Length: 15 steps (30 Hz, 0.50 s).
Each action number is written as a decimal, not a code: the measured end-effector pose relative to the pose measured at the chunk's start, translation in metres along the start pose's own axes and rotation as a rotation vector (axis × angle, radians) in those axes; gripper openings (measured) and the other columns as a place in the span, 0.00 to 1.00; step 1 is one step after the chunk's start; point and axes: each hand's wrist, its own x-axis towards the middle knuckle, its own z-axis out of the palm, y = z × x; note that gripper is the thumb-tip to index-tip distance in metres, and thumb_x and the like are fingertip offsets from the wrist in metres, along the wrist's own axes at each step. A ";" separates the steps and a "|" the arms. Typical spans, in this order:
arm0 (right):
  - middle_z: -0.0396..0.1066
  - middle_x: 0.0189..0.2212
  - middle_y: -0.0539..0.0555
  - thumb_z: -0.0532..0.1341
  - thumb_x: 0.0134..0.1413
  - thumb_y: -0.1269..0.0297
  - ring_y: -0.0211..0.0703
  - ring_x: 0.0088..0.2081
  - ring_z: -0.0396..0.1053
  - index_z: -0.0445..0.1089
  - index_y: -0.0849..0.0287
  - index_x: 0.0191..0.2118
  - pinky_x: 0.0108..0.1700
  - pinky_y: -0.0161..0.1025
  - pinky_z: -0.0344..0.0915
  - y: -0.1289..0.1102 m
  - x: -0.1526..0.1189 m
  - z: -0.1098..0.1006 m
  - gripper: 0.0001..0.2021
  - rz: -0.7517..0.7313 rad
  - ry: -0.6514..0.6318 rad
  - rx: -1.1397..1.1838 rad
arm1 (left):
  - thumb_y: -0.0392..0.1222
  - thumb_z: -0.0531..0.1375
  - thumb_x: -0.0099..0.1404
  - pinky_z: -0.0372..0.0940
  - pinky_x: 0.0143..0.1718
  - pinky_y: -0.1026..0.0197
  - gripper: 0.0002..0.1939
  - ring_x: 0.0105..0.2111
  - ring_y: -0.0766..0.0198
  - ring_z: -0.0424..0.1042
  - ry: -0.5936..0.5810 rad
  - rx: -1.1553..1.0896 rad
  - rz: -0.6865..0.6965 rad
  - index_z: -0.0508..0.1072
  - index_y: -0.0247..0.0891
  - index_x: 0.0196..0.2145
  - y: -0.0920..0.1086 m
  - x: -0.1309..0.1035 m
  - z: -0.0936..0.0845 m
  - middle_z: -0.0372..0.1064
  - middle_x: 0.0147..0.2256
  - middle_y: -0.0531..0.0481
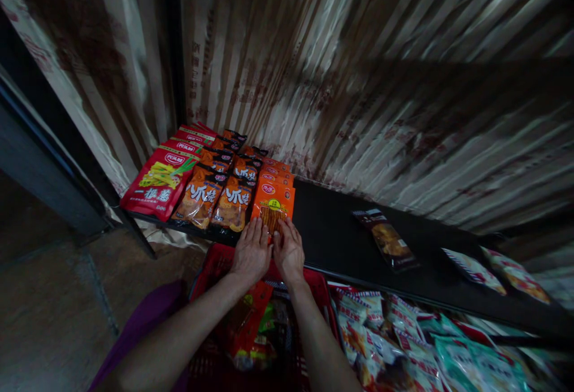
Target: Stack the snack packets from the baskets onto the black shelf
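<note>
Both hands rest on the lower part of an orange snack packet at the front edge of a black shelf. My left hand touches its left side and my right hand its right side, fingers extended and lying flat. More orange packets stand in a row behind it. To the left are black-and-orange snack bags in two rows, then red bags at the shelf's left end. Beneath my forearms a red basket holds several packets, partly hidden by my arms.
A dark brown packet lies on the black shelf to the right, with two lighter packets farther along. Many snack bags fill the lower right. A creased curtain hangs behind. A metal post stands left.
</note>
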 end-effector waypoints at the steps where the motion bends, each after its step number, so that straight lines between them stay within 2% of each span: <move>1: 0.62 0.58 0.61 0.48 0.60 0.62 0.48 0.60 0.56 0.65 0.64 0.55 0.61 0.49 0.55 0.000 0.000 0.000 0.21 -0.002 0.003 -0.009 | 0.42 0.51 0.66 0.54 0.60 0.49 0.23 0.60 0.49 0.56 0.003 0.007 0.002 0.67 0.24 0.54 0.000 0.000 0.001 0.59 0.58 0.31; 6: 0.62 0.58 0.62 0.47 0.61 0.63 0.47 0.61 0.56 0.64 0.65 0.55 0.61 0.50 0.54 -0.002 0.001 0.003 0.21 -0.013 0.008 -0.039 | 0.39 0.50 0.66 0.56 0.59 0.48 0.21 0.59 0.49 0.58 0.022 0.051 0.026 0.68 0.24 0.52 -0.001 0.003 0.003 0.60 0.57 0.30; 15: 0.62 0.58 0.64 0.47 0.61 0.64 0.49 0.60 0.57 0.64 0.67 0.55 0.60 0.50 0.55 -0.005 0.002 0.002 0.21 -0.007 0.004 -0.079 | 0.35 0.49 0.65 0.55 0.60 0.46 0.20 0.59 0.50 0.59 0.044 0.095 0.076 0.68 0.21 0.51 -0.002 0.004 0.005 0.62 0.55 0.28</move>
